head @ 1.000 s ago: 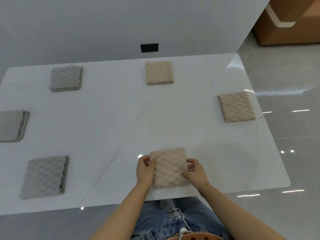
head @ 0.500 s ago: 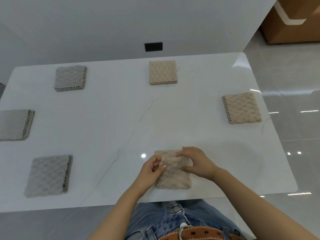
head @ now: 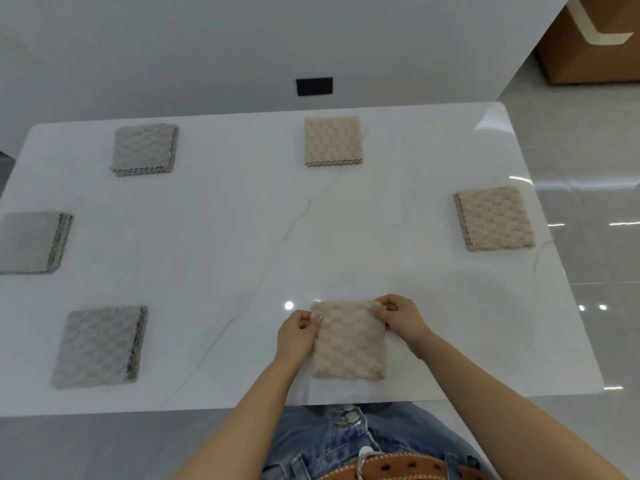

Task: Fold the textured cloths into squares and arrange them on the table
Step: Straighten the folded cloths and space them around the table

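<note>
A beige textured cloth (head: 348, 341), folded into a square, lies near the front edge of the white marble table (head: 242, 244). My left hand (head: 298, 332) pinches its upper left corner and my right hand (head: 400, 317) pinches its upper right corner. Two more folded beige cloths rest at the back middle (head: 333, 141) and at the right (head: 493, 218). Three folded grey cloths lie at the back left (head: 143, 149), at the left edge (head: 31, 241) and at the front left (head: 100, 346).
A white wall with a black outlet plate (head: 314, 86) stands behind the table. A brown cabinet (head: 595, 46) is at the far right, on a glossy tiled floor (head: 595, 271).
My hands have moved from the cloth's sides and top to its two upper corners. The beige cloth lies flatter and squarer than before.
</note>
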Action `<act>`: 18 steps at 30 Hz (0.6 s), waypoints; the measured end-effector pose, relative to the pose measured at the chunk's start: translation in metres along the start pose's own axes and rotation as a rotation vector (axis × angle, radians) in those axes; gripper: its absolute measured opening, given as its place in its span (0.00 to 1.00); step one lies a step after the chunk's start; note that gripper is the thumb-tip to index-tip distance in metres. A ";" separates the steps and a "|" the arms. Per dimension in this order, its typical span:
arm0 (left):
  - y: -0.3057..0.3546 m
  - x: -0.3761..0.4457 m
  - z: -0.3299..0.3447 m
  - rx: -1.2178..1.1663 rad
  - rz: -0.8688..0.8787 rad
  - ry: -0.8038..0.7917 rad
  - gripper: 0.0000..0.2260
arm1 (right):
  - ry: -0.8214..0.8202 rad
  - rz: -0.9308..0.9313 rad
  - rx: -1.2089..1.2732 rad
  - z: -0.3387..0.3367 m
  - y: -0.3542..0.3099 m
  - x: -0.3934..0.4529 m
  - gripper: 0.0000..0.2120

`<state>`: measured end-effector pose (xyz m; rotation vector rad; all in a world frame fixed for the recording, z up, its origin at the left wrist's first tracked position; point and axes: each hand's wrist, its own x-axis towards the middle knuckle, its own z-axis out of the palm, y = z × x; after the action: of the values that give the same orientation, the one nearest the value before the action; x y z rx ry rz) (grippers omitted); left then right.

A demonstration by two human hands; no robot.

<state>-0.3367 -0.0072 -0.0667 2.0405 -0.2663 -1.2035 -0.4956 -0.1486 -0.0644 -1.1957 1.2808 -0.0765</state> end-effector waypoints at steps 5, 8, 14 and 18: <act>-0.002 0.000 0.005 -0.024 -0.017 0.062 0.07 | 0.096 -0.126 -0.070 0.009 -0.002 0.001 0.01; 0.000 -0.004 0.006 -0.011 -0.006 0.096 0.07 | 0.219 -0.104 -0.134 0.011 0.000 0.000 0.06; -0.018 -0.029 -0.012 0.046 0.016 0.138 0.08 | 0.157 0.014 -0.194 -0.005 0.020 -0.025 0.11; -0.041 -0.043 -0.008 0.050 -0.076 0.093 0.04 | 0.022 0.116 -0.230 -0.005 0.039 -0.033 0.12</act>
<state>-0.3610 0.0475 -0.0639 2.1605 -0.1767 -1.1534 -0.5327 -0.1131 -0.0682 -1.3148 1.4041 0.1464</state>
